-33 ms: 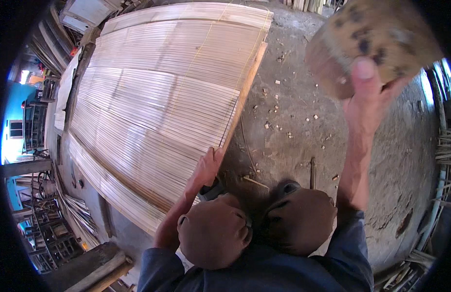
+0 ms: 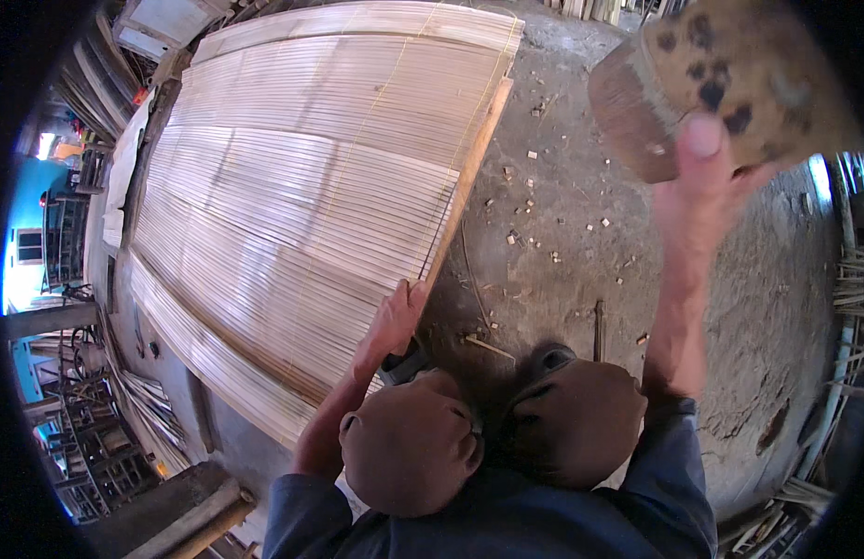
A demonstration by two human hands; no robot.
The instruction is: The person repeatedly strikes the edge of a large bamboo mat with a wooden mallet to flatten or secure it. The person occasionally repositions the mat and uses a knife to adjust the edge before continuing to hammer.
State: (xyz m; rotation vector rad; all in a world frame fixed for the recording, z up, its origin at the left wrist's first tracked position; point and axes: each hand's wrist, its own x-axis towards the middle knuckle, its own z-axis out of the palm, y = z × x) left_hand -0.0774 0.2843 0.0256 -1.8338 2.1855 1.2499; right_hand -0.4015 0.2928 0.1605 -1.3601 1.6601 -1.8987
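A large panel of thin, pale wooden slats (image 2: 292,186) lies to my left, with yellow cords across it. Along its right side runs a narrow wooden board (image 2: 474,172). My left hand (image 2: 396,319) is at the near end of that edge, fingers bent together at the slat ends; what they pinch, if anything, is hidden. Raised at the far right, my right hand (image 2: 707,186) grips a thick wooden block (image 2: 730,79), thumb on its near face. The block is tan with dark spots and a browner end, apart from the panel.
Small wood offcuts (image 2: 534,224) are scattered on the bare floor (image 2: 581,270) beside the panel. A thin stick (image 2: 489,348) lies ahead of my knees (image 2: 576,424). Long strips (image 2: 143,391) and wooden frames (image 2: 96,447) crowd the left side. More wood lies at the lower right.
The wooden block in my right hand has shifted slightly to the right and turned a little. My left hand and the panel stay about where they were.
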